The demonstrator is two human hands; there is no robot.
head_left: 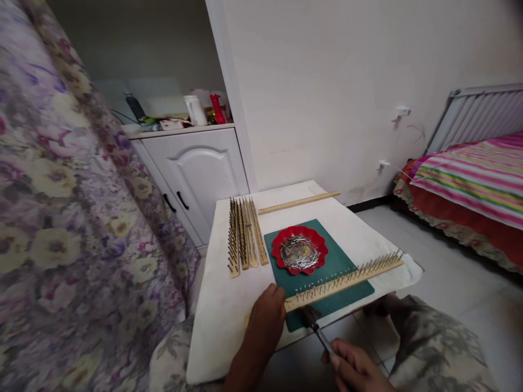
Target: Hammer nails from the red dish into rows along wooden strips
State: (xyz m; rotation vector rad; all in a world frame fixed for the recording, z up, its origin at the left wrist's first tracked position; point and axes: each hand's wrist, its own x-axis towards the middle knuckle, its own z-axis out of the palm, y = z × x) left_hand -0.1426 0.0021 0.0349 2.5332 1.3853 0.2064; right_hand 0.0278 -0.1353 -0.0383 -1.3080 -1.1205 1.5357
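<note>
Red bowl: scalloped, on the green mat; holds a heap of loose nails.
Nail-studded strip: slanting across the mat's near part and beyond its right edge.
My left hand: curled over the strip's left portion; I cannot tell whether it grips.
My right hand: gripping a hammer near the strip.

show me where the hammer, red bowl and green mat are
hammer (323,337), head view, on its metal shaft
red bowl (323,249), head view, on its right inner wall
green mat (335,257), head view, on a bare patch right of the bowl
</note>
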